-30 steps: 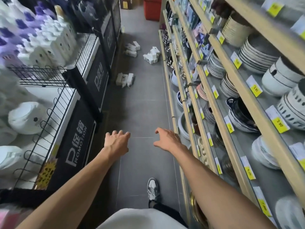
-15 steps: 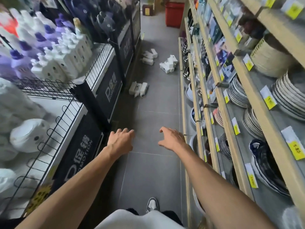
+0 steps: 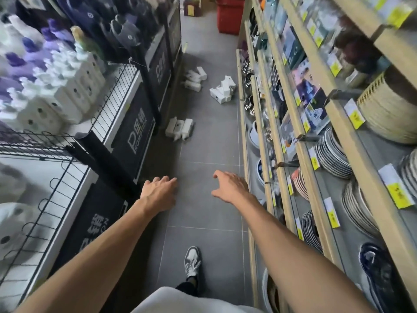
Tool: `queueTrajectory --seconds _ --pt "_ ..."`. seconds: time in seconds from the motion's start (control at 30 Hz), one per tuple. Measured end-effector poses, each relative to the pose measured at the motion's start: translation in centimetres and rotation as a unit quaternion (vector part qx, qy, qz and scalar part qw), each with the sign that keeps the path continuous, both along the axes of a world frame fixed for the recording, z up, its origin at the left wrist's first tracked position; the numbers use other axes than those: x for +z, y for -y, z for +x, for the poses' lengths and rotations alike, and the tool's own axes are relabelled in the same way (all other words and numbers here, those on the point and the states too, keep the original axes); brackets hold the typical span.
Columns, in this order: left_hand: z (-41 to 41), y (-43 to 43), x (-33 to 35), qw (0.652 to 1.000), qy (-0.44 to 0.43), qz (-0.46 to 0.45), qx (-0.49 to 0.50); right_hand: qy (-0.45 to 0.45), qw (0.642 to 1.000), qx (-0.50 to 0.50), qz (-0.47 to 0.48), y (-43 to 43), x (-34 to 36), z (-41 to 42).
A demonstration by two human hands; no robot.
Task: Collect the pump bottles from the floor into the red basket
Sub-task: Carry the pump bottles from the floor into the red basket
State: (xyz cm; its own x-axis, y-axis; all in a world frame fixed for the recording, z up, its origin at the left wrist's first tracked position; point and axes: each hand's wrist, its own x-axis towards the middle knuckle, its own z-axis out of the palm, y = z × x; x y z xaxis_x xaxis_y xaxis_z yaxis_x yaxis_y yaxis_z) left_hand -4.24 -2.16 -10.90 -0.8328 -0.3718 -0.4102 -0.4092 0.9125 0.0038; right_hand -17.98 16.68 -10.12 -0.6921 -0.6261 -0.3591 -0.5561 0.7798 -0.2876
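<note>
Grey tiled floor (image 3: pixel 209 154) runs away from us as a narrow shop aisle. On the right we see long wooden shelves (image 3: pixel 370 168) with yellow price tags, carrying stacked plates (image 3: pixel 331 152) and bowls. On the left stand wire racks (image 3: pixel 108 105) filled with upright white and purple bottles, with black promotion panels (image 3: pixel 133 132) below them.

At the far end of the aisle, against the foot of the shelves, stands the red basket (image 3: pixel 230 15), well apart from the person.

We count three groups of white pump bottles lying on the floor between us and the basket. The nearest group (image 3: pixel 180 128) lies beside the left racks. A second group (image 3: pixel 222 91) is heaped close to the shelves. A third group (image 3: pixel 194 79) lies just beyond, near the racks.

Both bare arms reach forward over the floor. The left hand (image 3: pixel 159 192) is palm down with its fingers loosely bent and holds nothing. The right hand (image 3: pixel 230 186) is also empty, with relaxed fingers and the thumb set apart. Neither hand touches a bottle.

Below them one grey-and-white shoe (image 3: pixel 192 260) rests on the tiles.
</note>
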Motion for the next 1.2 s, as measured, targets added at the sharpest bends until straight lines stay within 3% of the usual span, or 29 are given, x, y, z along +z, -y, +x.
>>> queueTrajectory --seconds 0.53,0.87,1.2 --pt "-19.5 10.9 -0.5 0.999 0.008 -0.006 -0.04 -0.012 1.0 -0.019 0.021 9.4 -0.1 -18.8" --pt "-29.9 14.4 -0.7 1.0 0.001 0.005 0.001 -0.02 0.999 0.031 0.017 14.2 0.3 -31.4" --pt "-36.6 21.0 -1.2 0.999 0.003 0.02 0.025 -0.011 0.998 0.054 0.025 22.4 -0.6 -38.5"
